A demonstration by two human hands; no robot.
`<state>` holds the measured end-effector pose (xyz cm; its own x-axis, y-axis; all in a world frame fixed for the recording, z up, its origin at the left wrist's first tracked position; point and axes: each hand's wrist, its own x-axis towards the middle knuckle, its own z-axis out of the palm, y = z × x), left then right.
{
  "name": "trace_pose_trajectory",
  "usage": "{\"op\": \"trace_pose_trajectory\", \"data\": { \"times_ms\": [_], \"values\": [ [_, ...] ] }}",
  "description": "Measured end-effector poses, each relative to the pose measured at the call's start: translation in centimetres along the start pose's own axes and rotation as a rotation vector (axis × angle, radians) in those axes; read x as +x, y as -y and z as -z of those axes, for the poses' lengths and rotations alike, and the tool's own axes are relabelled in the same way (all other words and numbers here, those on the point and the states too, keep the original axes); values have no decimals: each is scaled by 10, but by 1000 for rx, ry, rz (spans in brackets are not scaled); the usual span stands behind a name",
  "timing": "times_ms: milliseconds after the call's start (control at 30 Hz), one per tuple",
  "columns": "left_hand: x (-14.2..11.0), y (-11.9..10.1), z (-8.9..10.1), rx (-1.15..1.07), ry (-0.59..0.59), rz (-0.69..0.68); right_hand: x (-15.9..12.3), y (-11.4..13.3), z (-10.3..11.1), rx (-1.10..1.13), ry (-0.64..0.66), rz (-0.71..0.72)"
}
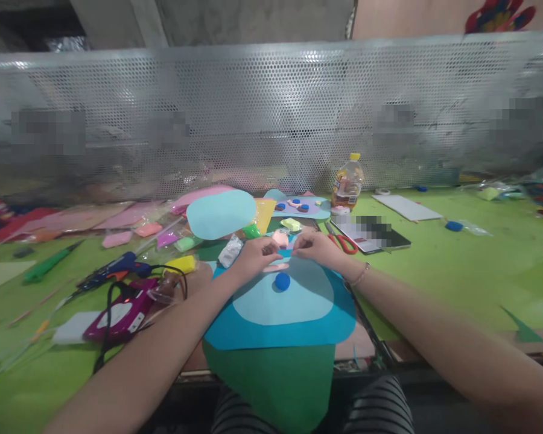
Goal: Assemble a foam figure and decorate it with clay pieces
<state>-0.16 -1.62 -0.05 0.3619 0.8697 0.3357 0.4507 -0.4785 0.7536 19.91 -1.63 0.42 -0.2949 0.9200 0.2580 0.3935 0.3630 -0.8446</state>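
Observation:
My left hand [257, 258] and my right hand [315, 248] face each other over the far edge of a light blue paper shape [294, 304]. The fingers of both are bent into a pinch, and anything between them is too small to make out. A thin pale pink strip [276, 267] lies just below my left fingertips. Nearer me on the light blue paper sits a blue clay ball [283, 281]. The light blue shape rests on a larger darker blue sheet [339, 322], with green paper [276, 383] hanging below it. A pink clay packet [280, 237] is just beyond my fingers.
At left are a glue gun [113, 268], a purple box with cables [122, 313] and a green cutter [49, 263]. Red-handled scissors [344, 243], a tablet-like device [371, 234] and a bottle [347, 184] stand right. A perforated metal panel [262, 120] closes the back.

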Motion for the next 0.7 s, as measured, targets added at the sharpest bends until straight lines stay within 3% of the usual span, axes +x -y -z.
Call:
{"op": "trace_pose_trajectory", "data": {
  "times_ms": [367, 567, 700],
  "values": [
    [-1, 2, 1, -153, 28, 12, -2, 2, -3, -22, 63, 84],
    [-5, -4, -4, -313, 69, 93, -9, 15, 1, -52, 57, -20],
    [-6, -7, -4, -370, 76, 102, -10, 16, 3, -34, 41, -3]
  ]
}}
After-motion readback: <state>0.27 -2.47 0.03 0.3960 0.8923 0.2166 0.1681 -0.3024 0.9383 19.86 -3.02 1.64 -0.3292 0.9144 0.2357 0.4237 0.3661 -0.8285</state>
